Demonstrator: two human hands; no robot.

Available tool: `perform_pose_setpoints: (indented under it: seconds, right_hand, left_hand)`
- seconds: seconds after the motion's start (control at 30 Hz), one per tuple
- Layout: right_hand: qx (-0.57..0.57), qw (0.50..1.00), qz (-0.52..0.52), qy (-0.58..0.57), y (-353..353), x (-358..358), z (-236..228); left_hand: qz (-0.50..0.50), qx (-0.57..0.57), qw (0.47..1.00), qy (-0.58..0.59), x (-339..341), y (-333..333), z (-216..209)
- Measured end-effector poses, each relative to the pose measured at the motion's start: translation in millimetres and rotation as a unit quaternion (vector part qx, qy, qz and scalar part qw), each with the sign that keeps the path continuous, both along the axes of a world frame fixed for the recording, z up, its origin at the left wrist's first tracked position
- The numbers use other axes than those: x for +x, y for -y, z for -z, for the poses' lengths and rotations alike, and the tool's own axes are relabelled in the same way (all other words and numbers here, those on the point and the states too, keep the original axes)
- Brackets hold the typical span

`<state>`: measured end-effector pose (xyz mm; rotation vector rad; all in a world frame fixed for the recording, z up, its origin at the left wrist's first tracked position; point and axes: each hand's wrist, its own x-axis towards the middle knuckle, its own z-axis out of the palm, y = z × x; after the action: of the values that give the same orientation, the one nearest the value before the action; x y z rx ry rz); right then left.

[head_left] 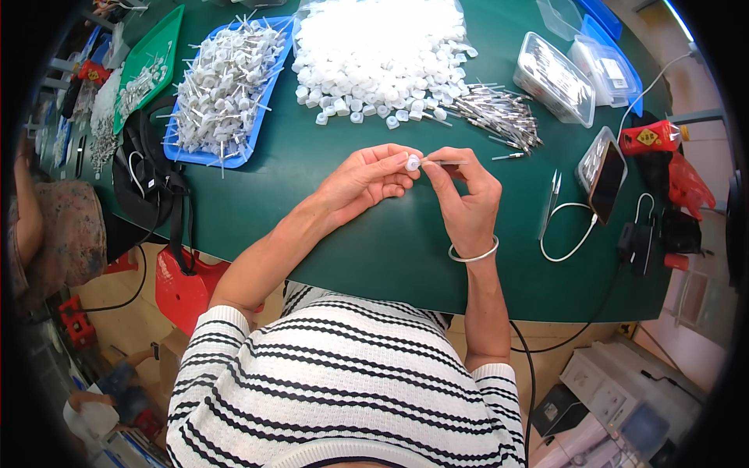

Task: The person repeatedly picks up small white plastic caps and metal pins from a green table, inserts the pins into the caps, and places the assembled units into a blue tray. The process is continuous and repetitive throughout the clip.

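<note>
White plastic cap [413, 162] up over the green table [351, 261], pinched between thumb and index of my left hand [363, 178], the other fingers loosely curled. Right hand [472, 195] has thumb and fingertips closed on a thin metal pin [452, 162], right up beside the cap; can't tell from this angle whether the end has gone in. For this bit I'd hold the pin close to its end, line it up with the cap's middle and push dead straight, cos a tilted shove would probably slip or jam. Count-wise: one cap and one pin in my fingers, one blue tray [187, 159] of capped pins [222, 86], one green tray [165, 37], one phone [608, 183], one thing that looks like tweezers [555, 184]. Loose caps [367, 93], loose pins [499, 115] and the capped ones are heaped too deep to count, sorry.
</note>
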<state>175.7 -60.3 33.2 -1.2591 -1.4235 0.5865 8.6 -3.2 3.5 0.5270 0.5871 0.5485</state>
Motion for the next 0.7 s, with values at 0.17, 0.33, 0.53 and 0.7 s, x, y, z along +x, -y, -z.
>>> perform_pose_setpoints:
  seconds: [0.17, 0.33, 0.53, 0.7]
  right_hand:
    - [0.012, 0.999, 0.000, 0.036, -0.2, 1.4, 0.3]
    - [0.011, 0.997, -0.013, 0.071, -1.2, 4.9, -5.0]
    - [-0.007, 0.995, -0.025, 0.092, -1.4, 10.1, -6.1]
    - [-0.007, 0.994, -0.026, 0.105, -1.1, 11.9, -6.6]
  left_hand:
    - [-0.005, 0.012, 1.000, -0.008, 0.1, 1.0, 0.3]
    - [0.001, 0.014, 1.000, 0.000, -1.2, 0.2, 4.7]
    - [0.000, 0.016, 1.000, -0.004, -1.2, 0.3, 5.4]
    - [-0.002, 0.018, 1.000, -0.005, -1.0, 0.3, 5.9]
